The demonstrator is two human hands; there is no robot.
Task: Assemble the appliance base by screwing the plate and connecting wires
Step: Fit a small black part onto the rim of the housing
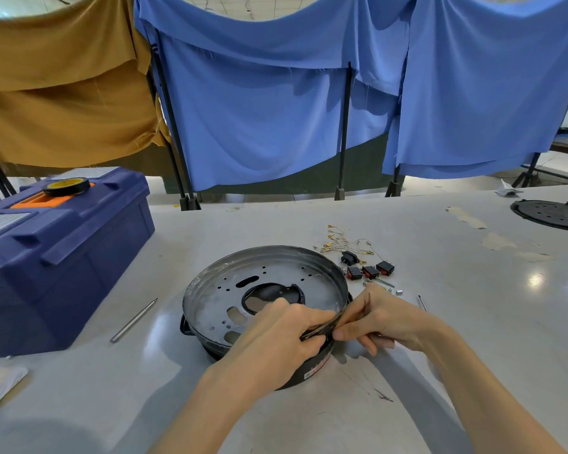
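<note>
The round base [309, 365] sits in the middle of the worktop [440, 290], with the gray plate [217, 290] lying inside it. The left hand [276, 335] has its fingers curled over the near rim, holding it. The right hand [384, 319] pinches the same rim just beside. Little wires [345, 244] and red switches [369, 271] lie behind the base. A blue toolbox [63, 257] stands at the left
</note>
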